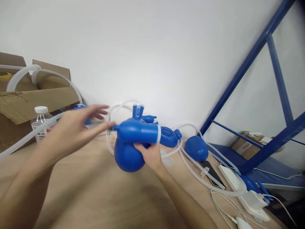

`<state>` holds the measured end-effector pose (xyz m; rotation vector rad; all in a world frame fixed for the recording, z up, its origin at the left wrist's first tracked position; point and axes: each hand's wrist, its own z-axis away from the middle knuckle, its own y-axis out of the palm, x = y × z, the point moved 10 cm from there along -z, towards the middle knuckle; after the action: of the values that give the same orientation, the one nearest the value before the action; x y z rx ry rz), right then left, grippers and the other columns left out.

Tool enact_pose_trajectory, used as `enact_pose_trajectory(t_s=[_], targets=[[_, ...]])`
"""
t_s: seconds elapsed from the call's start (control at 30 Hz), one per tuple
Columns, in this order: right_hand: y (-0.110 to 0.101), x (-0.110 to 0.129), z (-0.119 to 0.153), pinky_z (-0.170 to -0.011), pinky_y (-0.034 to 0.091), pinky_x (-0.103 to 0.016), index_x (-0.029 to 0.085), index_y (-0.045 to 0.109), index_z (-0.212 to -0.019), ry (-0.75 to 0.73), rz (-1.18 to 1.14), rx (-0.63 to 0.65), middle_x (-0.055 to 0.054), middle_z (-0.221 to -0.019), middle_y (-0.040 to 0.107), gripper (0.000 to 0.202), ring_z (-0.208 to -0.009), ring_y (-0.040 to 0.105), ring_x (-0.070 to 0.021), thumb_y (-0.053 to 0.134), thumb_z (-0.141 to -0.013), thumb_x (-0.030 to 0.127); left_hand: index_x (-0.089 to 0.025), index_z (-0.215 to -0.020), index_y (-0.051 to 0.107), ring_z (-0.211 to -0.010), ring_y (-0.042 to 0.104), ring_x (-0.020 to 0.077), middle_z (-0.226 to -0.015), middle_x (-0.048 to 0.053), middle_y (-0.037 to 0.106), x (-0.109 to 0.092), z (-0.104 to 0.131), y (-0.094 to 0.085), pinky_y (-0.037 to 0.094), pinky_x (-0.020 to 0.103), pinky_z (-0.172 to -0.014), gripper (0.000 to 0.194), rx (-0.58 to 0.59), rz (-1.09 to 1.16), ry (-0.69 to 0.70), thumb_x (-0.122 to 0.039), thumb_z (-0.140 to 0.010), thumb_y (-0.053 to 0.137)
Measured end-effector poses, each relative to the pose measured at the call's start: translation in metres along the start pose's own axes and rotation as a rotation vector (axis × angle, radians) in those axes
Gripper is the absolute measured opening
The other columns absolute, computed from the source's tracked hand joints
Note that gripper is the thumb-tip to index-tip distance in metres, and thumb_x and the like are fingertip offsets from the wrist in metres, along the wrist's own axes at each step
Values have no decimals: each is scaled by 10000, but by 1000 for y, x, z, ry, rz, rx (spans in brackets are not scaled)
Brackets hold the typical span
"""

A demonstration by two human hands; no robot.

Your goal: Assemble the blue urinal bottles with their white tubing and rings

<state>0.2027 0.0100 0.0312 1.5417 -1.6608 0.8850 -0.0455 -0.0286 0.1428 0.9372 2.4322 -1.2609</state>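
My right hand (150, 156) is closed around the handle area of a blue plastic urinal bottle (127, 157), lifted above the table. Across the top of the bottle lies a blue cylindrical funnel (138, 132) with a white rim at its right end and a narrow spout at its left. My left hand (83, 122) has its fingers apart, and the thumb is at or very near the spout tip; blur hides whether they touch. Behind the held bottle stands a blue cup-shaped piece (138, 111) with a pale rim. How the funnel and bottle join is hidden.
Another blue bottle (168, 137), a rounded blue piece (196, 148) and clear hoses (194, 176) lie to the right. A phone (213, 173) and a power strip (240, 190) are beyond. At left stand a cardboard box (43, 103) and a water bottle (41, 119). A blue metal frame (238, 70) rises right.
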Motion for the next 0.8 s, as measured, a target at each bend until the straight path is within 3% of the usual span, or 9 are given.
enact_pose_trajectory(t_s=[0.07, 0.13, 0.2, 0.3, 0.43, 0.5, 0.6, 0.7, 0.8], targets=[[39, 3, -29, -1057, 574, -457, 209, 781, -1112, -22, -35, 43, -78, -1133, 824, 439, -1123, 749, -316, 831, -796, 509, -307, -1329, 687, -1081, 731, 372, -1116, 33, 776, 21, -4, -34, 559, 553, -1038, 749, -191, -136, -44, -842, -830, 526], [79, -12, -53, -1045, 570, -437, 200, 789, -1044, 17, -55, 42, -84, -1121, 828, 401, -1116, 749, -310, 813, -801, 519, -301, -1352, 667, -1172, 696, 392, -1214, 49, 739, 45, -12, -37, 525, 581, -1085, 779, -155, -204, -56, -850, -824, 506], [115, -40, -67, -1046, 564, -425, 187, 779, -1060, 84, -85, 5, -95, -1148, 822, 432, -1140, 741, -306, 809, -797, 529, -229, -1452, 602, -1290, 632, 407, -1380, 110, 662, 74, -22, -24, 488, 583, -1135, 908, -59, -219, -45, -846, -788, 547], [164, -81, -70, -1080, 542, -414, 178, 761, -1128, 146, -121, 13, -117, -1222, 799, 467, -1191, 729, -300, 788, -821, 529, -66, -1613, 370, -1487, 458, 434, -1603, 239, 465, 125, -36, 5, 397, 558, -1221, 1194, 41, -187, -89, -793, -708, 644], [191, -106, -59, -1136, 499, -462, 176, 718, -1241, 132, -101, -7, -140, -1317, 753, 518, -1268, 682, -318, 747, -858, 523, -50, -1682, 117, -1634, 120, 480, -1745, 325, 113, 175, -44, 51, 291, 593, -1271, 1477, 125, -85, -234, -756, -582, 805], [190, -106, -54, -1178, 455, -498, 182, 675, -1318, 115, -58, -16, -147, -1396, 704, 508, -1348, 621, -322, 660, -923, 501, -46, -1683, 51, -1643, 13, 478, -1746, 342, 35, 180, -49, 63, 236, 599, -1292, 1570, 61, -3, -251, -711, -526, 878], [187, -92, -48, -1241, 375, -515, 209, 631, -1395, 50, 7, 58, -126, -1481, 633, 473, -1434, 534, -306, 524, -996, 439, -69, -1680, 39, -1636, 58, 481, -1733, 333, 63, 174, -57, 65, 170, 597, -1312, 1619, -85, 113, -217, -617, -461, 954], [185, -66, -44, -1274, 330, -500, 240, 593, -1461, -44, 90, 202, -101, -1512, 591, 505, -1465, 485, -301, 545, -990, 412, -131, -1681, 15, -1621, 135, 469, -1730, 287, 82, 155, -61, 54, 166, 611, -1310, 1610, -185, 163, -89, -557, -463, 978], [181, -30, -45, -1285, 321, -481, 290, 544, -1522, -197, 134, 343, -70, -1522, 574, 566, -1482, 453, -299, 607, -981, 445, -169, -1683, 41, -1596, 195, 466, -1732, 249, 89, 131, -57, 26, 214, 632, -1292, 1558, -282, 119, 66, -576, -492, 960]])
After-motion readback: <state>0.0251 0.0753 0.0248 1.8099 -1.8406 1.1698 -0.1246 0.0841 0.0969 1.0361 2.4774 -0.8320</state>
